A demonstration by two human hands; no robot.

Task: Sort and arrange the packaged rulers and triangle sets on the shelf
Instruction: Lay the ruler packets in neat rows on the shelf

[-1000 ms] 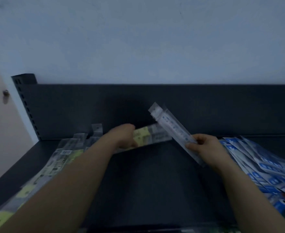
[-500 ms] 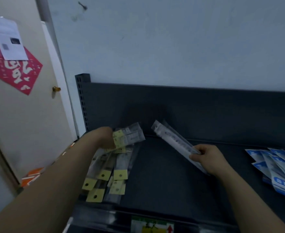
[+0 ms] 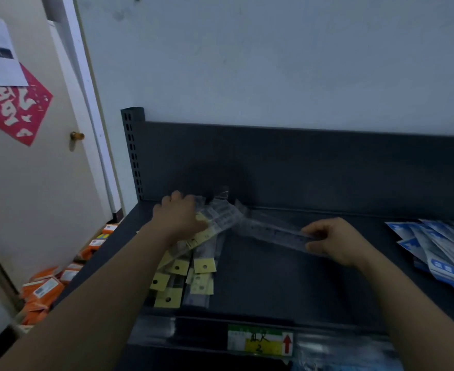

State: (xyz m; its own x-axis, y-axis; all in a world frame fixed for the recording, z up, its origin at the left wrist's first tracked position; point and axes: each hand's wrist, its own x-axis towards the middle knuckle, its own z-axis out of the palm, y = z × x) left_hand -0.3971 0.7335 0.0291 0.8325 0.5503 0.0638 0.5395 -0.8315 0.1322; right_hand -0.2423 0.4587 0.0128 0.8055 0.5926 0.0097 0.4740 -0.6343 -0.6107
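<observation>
On the dark shelf [image 3: 268,285], several clear-packaged rulers with yellow header tags [image 3: 193,271] lie in a pile at the left. My left hand [image 3: 179,218] rests on top of a yellow-tagged ruler pack [image 3: 215,223] at the pile's far end, fingers curled over it. My right hand [image 3: 333,242] pinches one end of a long clear ruler pack [image 3: 271,231], which lies low and points left toward the pile. Blue-and-white packs [image 3: 439,247] are fanned out at the shelf's right.
The shelf's back panel [image 3: 300,167] and perforated post [image 3: 132,151] stand behind. A price label [image 3: 259,341] sits on the front rail. Orange packets [image 3: 49,287] lie on the floor at the left, beside a door [image 3: 33,170].
My left hand has lowered its yellow-tagged pack onto the left pile. My right hand has tilted its clear ruler pack down from pointing up-left to nearly flat. The view swung left.
</observation>
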